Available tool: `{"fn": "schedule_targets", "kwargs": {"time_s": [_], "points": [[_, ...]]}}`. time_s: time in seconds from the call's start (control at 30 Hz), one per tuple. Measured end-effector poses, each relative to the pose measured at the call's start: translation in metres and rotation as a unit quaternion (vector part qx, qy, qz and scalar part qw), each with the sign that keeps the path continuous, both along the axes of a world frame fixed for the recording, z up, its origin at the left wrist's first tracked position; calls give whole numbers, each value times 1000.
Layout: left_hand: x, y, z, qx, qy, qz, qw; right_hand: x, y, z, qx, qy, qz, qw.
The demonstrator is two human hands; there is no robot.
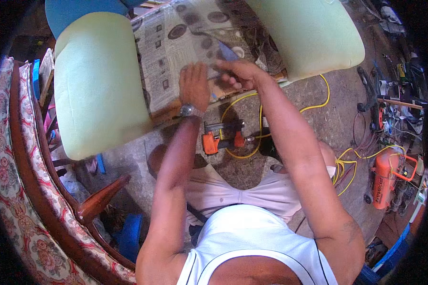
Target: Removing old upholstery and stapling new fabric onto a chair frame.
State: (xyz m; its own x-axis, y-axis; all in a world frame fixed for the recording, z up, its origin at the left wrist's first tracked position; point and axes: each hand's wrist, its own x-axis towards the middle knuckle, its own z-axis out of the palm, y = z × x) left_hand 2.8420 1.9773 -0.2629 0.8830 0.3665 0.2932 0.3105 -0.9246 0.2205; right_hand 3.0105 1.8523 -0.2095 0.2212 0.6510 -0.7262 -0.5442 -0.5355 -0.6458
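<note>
In front of me is a seat frame covered with grey fabric [173,50] patterned with dark circles and squares. Pale green foam pads [97,85] stand on both sides of it. My left hand [194,84] lies flat on the fabric near its front edge, fingers stretched out and a watch on the wrist. Beside it, my right hand [240,75] has its fingers curled at the same edge; whatever they grip is too blurred to make out. A blue triangular piece [227,51] and a white ring-shaped roll [239,52] lie just beyond the right hand.
An orange and black staple gun [223,137] rests on the floor between my legs, near a looped yellow air hose [245,156]. At right stands an orange compressor [381,180] among tools and cables. Floral upholstered furniture [38,228] with a wooden leg [102,199] fills the left.
</note>
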Motion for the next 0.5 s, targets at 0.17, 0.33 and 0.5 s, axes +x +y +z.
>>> {"fn": "schedule_targets", "kwargs": {"time_s": [0.17,0.33,0.5], "points": [[2,-14,-3,-22,-42,-9,999,-19,10,-9,-13,6,-75,997],[2,-33,3,-61,-8,-36,997,-21,-6,-46,-56,-469,128,872],[-7,-41,3,-71,-48,-38,996,-28,-10,-62,-84,-575,113,806]]}}
